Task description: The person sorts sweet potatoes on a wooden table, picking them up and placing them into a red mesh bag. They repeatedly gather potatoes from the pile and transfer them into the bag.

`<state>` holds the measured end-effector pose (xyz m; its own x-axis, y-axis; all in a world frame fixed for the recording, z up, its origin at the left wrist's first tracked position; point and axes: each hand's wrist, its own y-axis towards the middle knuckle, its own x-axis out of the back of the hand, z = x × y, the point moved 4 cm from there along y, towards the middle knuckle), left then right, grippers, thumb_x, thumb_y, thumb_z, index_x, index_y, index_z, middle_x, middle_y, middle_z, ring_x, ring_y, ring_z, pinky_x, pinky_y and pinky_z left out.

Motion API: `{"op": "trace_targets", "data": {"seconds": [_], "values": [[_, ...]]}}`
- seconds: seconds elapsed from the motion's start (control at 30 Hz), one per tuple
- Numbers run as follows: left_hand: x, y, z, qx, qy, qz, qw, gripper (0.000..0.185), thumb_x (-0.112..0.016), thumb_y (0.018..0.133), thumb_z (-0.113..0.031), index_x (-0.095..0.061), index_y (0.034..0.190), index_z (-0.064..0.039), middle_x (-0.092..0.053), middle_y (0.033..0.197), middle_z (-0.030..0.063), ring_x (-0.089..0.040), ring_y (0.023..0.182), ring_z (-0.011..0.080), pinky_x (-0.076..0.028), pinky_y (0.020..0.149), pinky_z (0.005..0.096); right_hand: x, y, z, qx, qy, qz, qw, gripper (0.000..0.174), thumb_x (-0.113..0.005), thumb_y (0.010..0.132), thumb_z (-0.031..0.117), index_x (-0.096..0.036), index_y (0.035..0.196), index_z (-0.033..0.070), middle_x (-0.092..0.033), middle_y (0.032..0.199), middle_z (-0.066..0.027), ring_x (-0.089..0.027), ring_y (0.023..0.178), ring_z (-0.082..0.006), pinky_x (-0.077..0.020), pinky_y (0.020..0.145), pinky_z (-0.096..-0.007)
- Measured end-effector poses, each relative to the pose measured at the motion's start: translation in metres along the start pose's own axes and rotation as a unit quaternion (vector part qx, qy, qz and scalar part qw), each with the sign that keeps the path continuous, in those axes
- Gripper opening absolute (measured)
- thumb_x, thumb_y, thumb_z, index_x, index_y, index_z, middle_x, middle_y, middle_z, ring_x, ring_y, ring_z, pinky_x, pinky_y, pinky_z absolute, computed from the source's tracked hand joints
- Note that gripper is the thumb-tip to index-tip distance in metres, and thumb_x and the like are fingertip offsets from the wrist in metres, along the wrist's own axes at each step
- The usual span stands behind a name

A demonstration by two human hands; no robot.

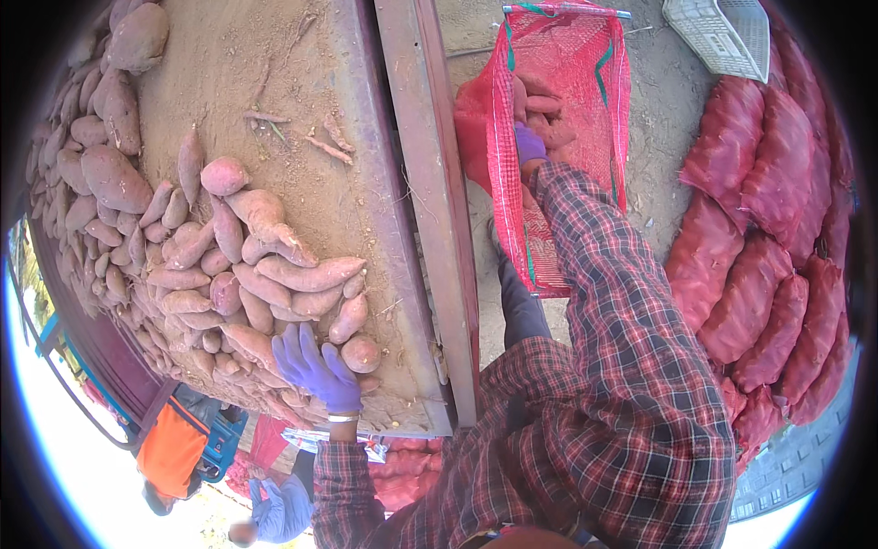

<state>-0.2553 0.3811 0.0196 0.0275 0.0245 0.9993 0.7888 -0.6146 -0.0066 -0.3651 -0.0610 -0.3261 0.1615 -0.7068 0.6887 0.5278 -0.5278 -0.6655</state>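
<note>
My left hand (pixel 319 370), in a purple glove, lies with its fingers spread on the near edge of a heap of sweet potatoes (pixel 312 274). Beside its thumb sits a round sweet potato (pixel 361 353). A red mesh bag (pixel 583 89) hangs with its mouth held wide by a metal bar (pixel 597 12) at the far end. Inside it, my right hand (pixel 530 143), also gloved in purple, reaches down against several sweet potatoes (pixel 554 130). The right fingers are hidden, so whether they grip one cannot be seen.
The sweet potatoes lie on a dusty truck bed (pixel 274 62); its metal side rail (pixel 435 206) stands between heap and bag. Filled red mesh bags (pixel 734 274) are stacked at right, near a white plastic crate (pixel 727 34). Two people, one in an orange vest (pixel 173 449), one in blue (pixel 281 508), are behind.
</note>
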Motion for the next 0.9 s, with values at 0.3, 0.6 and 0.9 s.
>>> {"op": "trace_targets", "data": {"seconds": [0.3, 0.6, 0.9], "values": [[0.000, -0.004, 0.002, -0.003, 0.002, 0.005, 1.000, 0.042, -0.049, 0.104, -0.028, -0.058, 0.138, -0.003, -0.052, 0.145, 0.0200, -0.039, 0.141, 0.0487, -0.031, 0.116, 0.0613, 0.046, -0.008, -0.100, -0.106, 0.106, -0.117, 0.982, 0.065, -0.065, 0.091, 0.045, -0.050, 0.137, 0.001, -0.070, 0.118, -0.0283, -0.068, 0.112, -0.0445, -0.0530, 0.096, -0.0517], [-0.002, -0.002, 0.004, -0.011, 0.001, 0.000, 1.000, 0.041, -0.048, 0.103, -0.024, -0.058, 0.135, -0.001, -0.053, 0.145, 0.0192, -0.040, 0.140, 0.0489, -0.031, 0.115, 0.0617, 0.030, 0.004, -0.098, -0.062, 0.016, -0.130, 0.989, 0.061, -0.068, 0.089, 0.045, -0.054, 0.129, 0.002, -0.070, 0.117, -0.0272, -0.067, 0.112, -0.0461, -0.0531, 0.093, -0.0524], [0.004, -0.004, 0.000, -0.004, 0.004, 0.029, 1.000, 0.046, -0.047, 0.104, -0.030, -0.051, 0.141, -0.002, -0.049, 0.149, 0.0200, -0.037, 0.143, 0.0489, -0.030, 0.117, 0.0616, 0.070, 0.028, -0.058, -0.041, -0.015, 0.021, 0.999, 0.062, -0.063, 0.093, 0.043, -0.057, 0.141, 0.005, -0.065, 0.134, -0.0241, -0.068, 0.115, -0.0397, -0.0543, 0.097, -0.0498]]}}
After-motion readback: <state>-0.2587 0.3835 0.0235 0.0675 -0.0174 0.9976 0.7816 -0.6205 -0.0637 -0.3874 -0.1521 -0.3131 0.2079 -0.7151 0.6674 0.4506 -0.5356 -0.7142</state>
